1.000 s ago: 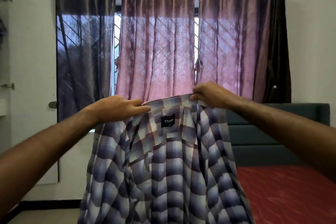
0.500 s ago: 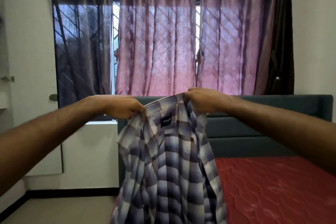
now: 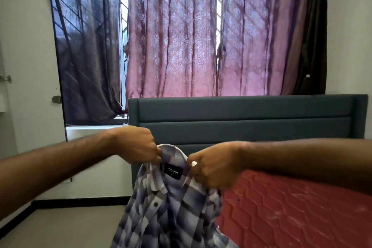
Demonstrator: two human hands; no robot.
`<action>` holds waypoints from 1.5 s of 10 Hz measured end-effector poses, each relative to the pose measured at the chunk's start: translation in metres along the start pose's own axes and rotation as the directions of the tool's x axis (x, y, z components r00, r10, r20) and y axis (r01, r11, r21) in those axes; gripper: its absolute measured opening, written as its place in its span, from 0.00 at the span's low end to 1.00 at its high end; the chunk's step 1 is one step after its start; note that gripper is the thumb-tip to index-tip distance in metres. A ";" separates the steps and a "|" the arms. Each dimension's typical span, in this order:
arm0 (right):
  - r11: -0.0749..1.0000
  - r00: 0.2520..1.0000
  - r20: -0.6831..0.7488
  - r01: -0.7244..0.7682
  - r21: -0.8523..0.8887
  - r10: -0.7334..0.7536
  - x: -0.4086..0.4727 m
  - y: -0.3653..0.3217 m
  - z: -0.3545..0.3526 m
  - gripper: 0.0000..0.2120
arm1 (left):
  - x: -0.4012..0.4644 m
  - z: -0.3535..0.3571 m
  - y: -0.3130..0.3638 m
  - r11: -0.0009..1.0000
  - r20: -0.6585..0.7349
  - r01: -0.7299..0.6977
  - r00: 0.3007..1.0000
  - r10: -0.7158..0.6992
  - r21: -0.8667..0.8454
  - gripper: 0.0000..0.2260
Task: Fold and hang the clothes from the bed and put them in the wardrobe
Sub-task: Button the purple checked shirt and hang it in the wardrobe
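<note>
Holding both arms out in front of me at about chest height, forearms coming in from the two lower corners and meeting near the middle. My left hand (image 3: 138, 146) is balled into a fist with the knuckles up, clamped on the left side of the collar of the blue, grey and white checked button-up shirt (image 3: 171, 207). My right hand (image 3: 213, 164) is a bit lower and closer to me, also curled tight, gripping the right side of the collar with a bunch of fabric gathered under the fingers. So both hands are clenched on the same shirt, close together, with only the collar band and the small black neck label (image 3: 173, 171) between them.

The shirt hangs down from my fists in the air, off the bed, and its lower part runs out of the bottom of the view, so I can't see the hem or sleeves properly. It's a bit blurry too; one dark button shows on the front, not much else. My fingertips are buried in the cloth, so exactly how they pinch I can't tell.

Past the shirt on the right is the red quilted mattress (image 3: 302, 211), then the dark teal padded headboard (image 3: 241, 115). Behind that hang the shiny purple-pink curtains (image 3: 173, 42) over a barred window, with white wall (image 3: 26, 46) to the left.
</note>
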State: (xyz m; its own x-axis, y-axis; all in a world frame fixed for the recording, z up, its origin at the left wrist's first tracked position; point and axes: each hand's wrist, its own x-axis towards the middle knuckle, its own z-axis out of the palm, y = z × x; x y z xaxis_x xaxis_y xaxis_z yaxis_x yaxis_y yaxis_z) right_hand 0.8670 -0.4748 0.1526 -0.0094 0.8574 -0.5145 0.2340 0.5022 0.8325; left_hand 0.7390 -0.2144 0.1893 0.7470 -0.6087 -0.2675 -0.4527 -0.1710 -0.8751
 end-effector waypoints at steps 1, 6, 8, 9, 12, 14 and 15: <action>0.930 0.904 0.401 -0.268 0.253 0.152 0.006 0.001 0.011 0.17 | 0.004 -0.003 -0.003 0.993 0.093 0.111 0.990 -0.106 -0.051 0.11; 0.779 0.815 0.406 -0.547 0.305 0.413 -0.050 0.130 -0.050 0.17 | -0.005 -0.028 -0.103 0.666 0.056 0.474 0.836 -0.546 -0.577 0.09; 0.721 0.690 0.475 -0.676 0.154 0.546 -0.057 0.130 -0.047 0.13 | -0.010 -0.037 -0.127 0.629 -0.071 0.520 0.736 -0.673 -0.578 0.17; 0.652 0.715 0.551 -0.669 0.358 0.431 -0.050 0.130 -0.044 0.14 | -0.006 -0.046 -0.130 0.602 -0.048 0.492 0.749 -0.661 -0.629 0.17; 0.260 0.846 0.116 -0.286 0.922 0.521 -0.071 0.126 -0.029 0.09 | 0.005 -0.037 -0.118 0.475 0.014 0.419 0.761 -0.648 -0.774 0.12; 0.201 0.664 0.069 -0.320 0.926 0.744 -0.074 0.119 -0.020 0.04 | 0.000 -0.032 -0.116 0.431 -0.016 0.396 0.721 -0.693 -0.811 0.11; 0.147 0.602 0.083 -0.323 0.935 0.794 -0.069 0.114 -0.021 0.12 | 0.000 -0.032 -0.114 0.403 -0.050 0.361 0.689 -0.723 -0.841 0.11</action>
State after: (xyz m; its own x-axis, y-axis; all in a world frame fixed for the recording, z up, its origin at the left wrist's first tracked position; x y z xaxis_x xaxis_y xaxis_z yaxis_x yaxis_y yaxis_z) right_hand 0.8742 -0.4745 0.2870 0.2610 0.9056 0.3344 0.9464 -0.3084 0.0963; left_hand 0.7750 -0.2199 0.3014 0.8174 -0.3345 0.4691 -0.3218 -0.9404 -0.1098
